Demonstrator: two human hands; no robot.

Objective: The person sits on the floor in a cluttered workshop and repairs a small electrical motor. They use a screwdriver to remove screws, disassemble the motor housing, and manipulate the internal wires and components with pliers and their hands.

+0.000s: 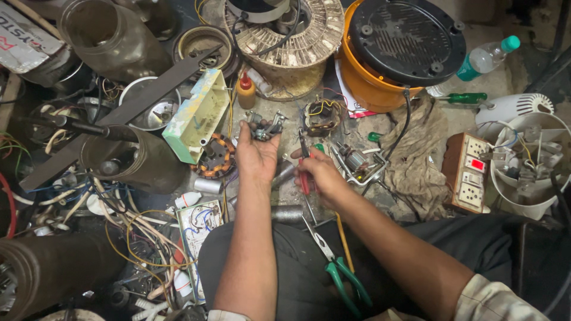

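The left hand is cupped, palm up, its fingertips gripping a small motor part at 12 o'clock from the palm. The right hand is closed around red-handled pliers, tip aimed at 11 o'clock toward the part. To do this well, I judge: keep the part steady, rest the wrists on the knees, and nip only the intended wire.

Left hand: forearm bare, extended forward, palm up, fingers curled in a grip. Right hand: forearm angled in from the right, fingers closed; both hands near each other.
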